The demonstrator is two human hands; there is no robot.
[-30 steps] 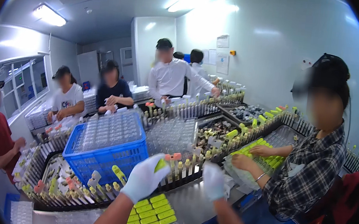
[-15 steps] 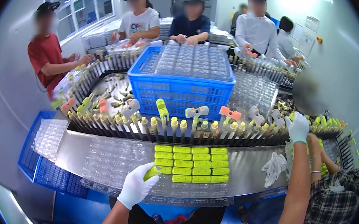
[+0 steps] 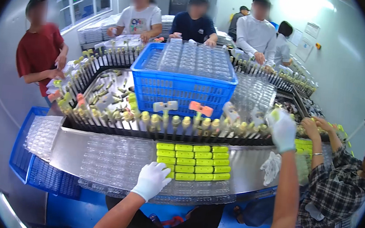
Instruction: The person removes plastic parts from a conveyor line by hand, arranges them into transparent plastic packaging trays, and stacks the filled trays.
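While our white-gloved left hand [image 3: 152, 181] touches oblong yellow-green plastic pieces [image 3: 186, 162], lower centre, and our white-gloved right hand [image 3: 282, 131] blurs, we cannot tell either grip's state.

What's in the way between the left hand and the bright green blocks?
Nothing visible: the gloved left hand is at the near left corner of the bright green blocks, covering part of one.

Parts [image 3: 186, 162] in a tray [image 3: 203, 198], lower centre; left hand [image 3: 153, 180] at their lower-left corner. Peg row [image 3: 145, 118] behind, then crate [image 3: 182, 92] with stacked trays [image 3: 196, 60] on top, upper centre. Right hand [image 3: 283, 131] by the pegs, right of centre. Glove [image 3: 270, 167] on bench [image 3: 248, 164] right of parts.
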